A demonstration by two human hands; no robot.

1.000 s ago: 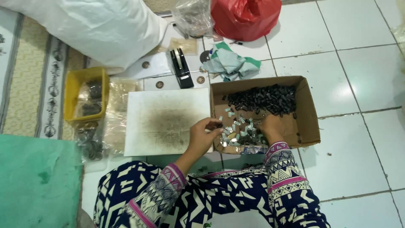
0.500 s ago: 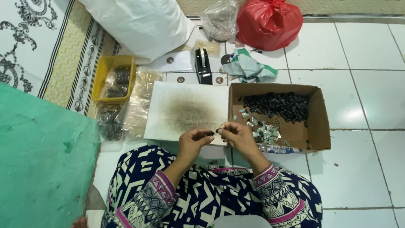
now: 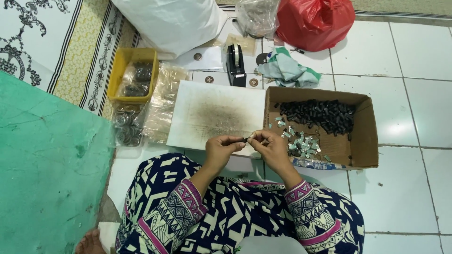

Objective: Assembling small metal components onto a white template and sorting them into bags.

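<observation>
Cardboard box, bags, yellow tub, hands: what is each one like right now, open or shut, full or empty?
Box: open, partly filled with small parts.
Red bag: bulging, top out of view.
Yellow tub: open, holding packets.
Left hand: pinching a small dark piece.
Right hand: pinching the same piece.

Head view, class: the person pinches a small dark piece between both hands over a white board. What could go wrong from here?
1. The small dark piece is held only by fingertips of the left hand and right hand; it might slip onto the patterned clothing, where it would be hard to spot.
2. The cardboard box sits close by the right hand; a careless reach could scatter its silver bits.
</observation>
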